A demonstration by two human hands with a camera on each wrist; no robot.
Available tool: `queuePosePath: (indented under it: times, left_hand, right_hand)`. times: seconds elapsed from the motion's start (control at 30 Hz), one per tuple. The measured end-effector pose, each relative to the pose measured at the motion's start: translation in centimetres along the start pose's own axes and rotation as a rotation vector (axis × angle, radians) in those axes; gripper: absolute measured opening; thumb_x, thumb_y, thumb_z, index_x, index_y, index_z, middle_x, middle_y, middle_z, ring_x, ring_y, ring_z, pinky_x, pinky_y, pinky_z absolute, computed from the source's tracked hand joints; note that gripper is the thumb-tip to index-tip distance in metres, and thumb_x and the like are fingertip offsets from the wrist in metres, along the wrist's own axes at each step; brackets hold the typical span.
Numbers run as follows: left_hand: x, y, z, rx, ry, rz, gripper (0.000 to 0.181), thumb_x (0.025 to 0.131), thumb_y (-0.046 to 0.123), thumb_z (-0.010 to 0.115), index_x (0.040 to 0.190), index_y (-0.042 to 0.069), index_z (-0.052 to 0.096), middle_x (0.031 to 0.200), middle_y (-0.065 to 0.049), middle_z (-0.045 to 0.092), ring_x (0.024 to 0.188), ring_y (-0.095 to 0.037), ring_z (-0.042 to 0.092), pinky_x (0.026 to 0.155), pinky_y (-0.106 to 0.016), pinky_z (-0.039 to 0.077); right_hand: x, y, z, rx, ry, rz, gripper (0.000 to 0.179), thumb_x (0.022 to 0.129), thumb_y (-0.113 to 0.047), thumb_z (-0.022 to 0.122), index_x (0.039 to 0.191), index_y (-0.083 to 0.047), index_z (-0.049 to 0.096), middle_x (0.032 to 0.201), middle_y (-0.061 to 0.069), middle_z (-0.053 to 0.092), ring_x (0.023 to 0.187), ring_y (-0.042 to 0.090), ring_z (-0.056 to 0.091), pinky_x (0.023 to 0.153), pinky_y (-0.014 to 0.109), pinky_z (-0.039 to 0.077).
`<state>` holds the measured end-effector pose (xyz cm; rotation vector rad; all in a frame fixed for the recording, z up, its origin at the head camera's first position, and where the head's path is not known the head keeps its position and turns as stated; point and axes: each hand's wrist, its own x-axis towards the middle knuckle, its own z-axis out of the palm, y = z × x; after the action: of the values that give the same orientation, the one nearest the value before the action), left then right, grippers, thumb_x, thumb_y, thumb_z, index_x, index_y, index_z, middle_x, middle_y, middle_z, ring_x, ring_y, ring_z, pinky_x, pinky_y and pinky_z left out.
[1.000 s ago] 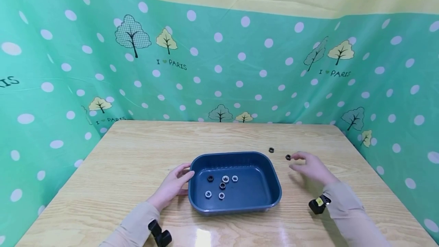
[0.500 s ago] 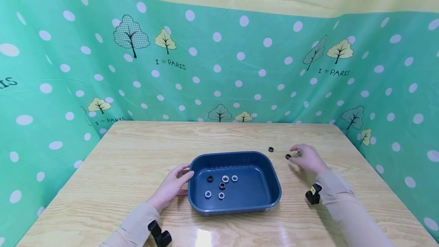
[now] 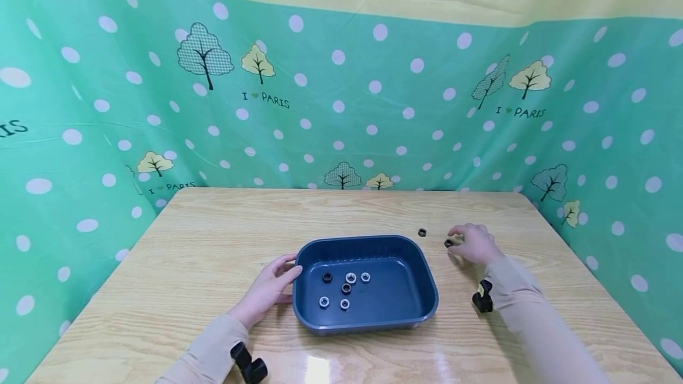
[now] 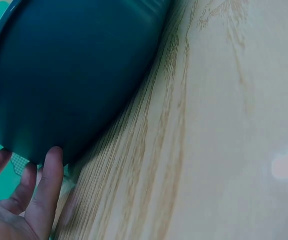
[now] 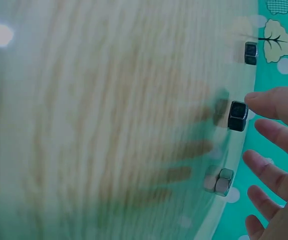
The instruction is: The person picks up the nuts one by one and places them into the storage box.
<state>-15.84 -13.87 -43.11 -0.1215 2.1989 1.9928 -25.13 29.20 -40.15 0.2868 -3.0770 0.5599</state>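
My left hand [image 3: 267,289] grips the left end of a dark blue plastic tray [image 3: 395,298], thumb over the rim and fingers along the outer wall. Several hex nuts [image 3: 350,278], silver and black, lie on the tray's floor. To the right of the tray, my right hand [image 3: 474,244] is low over the table with fingers spread. Its thumb is right at a black hex nut [image 5: 238,115]. Below that one in the right wrist view lies a silver nut [image 5: 224,182], which the hand hides in the head view. Another black nut [image 3: 422,232] lies farther left.
The wooden table [image 3: 213,236] carries the tray and loose nuts. A green dotted curtain [image 3: 341,111] hangs behind it and along both sides. Small black cameras [image 3: 248,364] are strapped to both sleeves.
My right hand has moved forward and left, from beside the black nut to over it and the silver nut. My left hand and the tray have stayed in place.
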Motion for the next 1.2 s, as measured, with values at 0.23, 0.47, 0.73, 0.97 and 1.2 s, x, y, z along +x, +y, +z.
queuePosePath:
  times: [0.23, 0.47, 0.73, 0.97, 1.2]
  left_hand:
    - [0.0, -0.1, -0.1, 0.013, 0.0, 0.008, 0.045, 0.096, 0.021, 0.055, 0.136, 0.003, 0.046, 0.131, -0.024, 0.05, 0.108, -0.033, 0.059, 0.077, -0.049, 0.057]
    - [0.0, -0.2, -0.1, 0.011, -0.003, 0.008, 0.045, 0.096, 0.022, 0.055, 0.136, 0.003, 0.045, 0.131, -0.024, 0.05, 0.109, -0.033, 0.059, 0.076, -0.049, 0.058]
    - [0.0, -0.2, -0.2, 0.031, -0.006, 0.009, 0.047, 0.096, 0.024, 0.054, 0.137, 0.004, 0.044, 0.133, -0.025, 0.048, 0.111, -0.036, 0.058, 0.076, -0.049, 0.058]
    - [0.1, -0.2, -0.2, 0.043, -0.014, 0.02, 0.048, 0.097, 0.026, 0.053, 0.138, 0.003, 0.043, 0.133, -0.026, 0.048, 0.11, -0.036, 0.058, 0.075, -0.049, 0.058]
    - [0.0, -0.2, -0.3, 0.043, -0.013, 0.024, 0.047, 0.097, 0.025, 0.054, 0.137, 0.003, 0.044, 0.132, -0.026, 0.049, 0.109, -0.036, 0.059, 0.075, -0.049, 0.058]
  right_hand:
    - [0.1, 0.1, 0.4, -0.018, -0.017, 0.024, 0.036, 0.075, -0.018, 0.069, 0.106, -0.002, 0.065, 0.114, 0.029, 0.058, 0.103, 0.048, 0.045, 0.081, 0.06, 0.035]
    - [0.5, 0.5, 0.9, -0.04, -0.031, 0.048, 0.029, 0.078, -0.017, 0.069, 0.103, -0.003, 0.067, 0.111, 0.027, 0.059, 0.105, 0.049, 0.044, 0.082, 0.06, 0.034]
    - [0.7, 0.6, 1.0, -0.049, -0.027, 0.035, 0.025, 0.08, -0.017, 0.068, 0.101, -0.004, 0.068, 0.11, 0.027, 0.06, 0.103, 0.049, 0.045, 0.08, 0.06, 0.035]
    - [0.9, 0.7, 1.0, -0.049, -0.024, 0.032, 0.023, 0.08, -0.017, 0.068, 0.099, -0.004, 0.069, 0.108, 0.026, 0.061, 0.102, 0.047, 0.045, 0.079, 0.059, 0.035]
    - [1.0, 0.8, 1.0, -0.066, -0.016, 0.037, 0.023, 0.081, -0.017, 0.068, 0.098, -0.002, 0.069, 0.107, 0.025, 0.061, 0.102, 0.047, 0.045, 0.08, 0.061, 0.035]
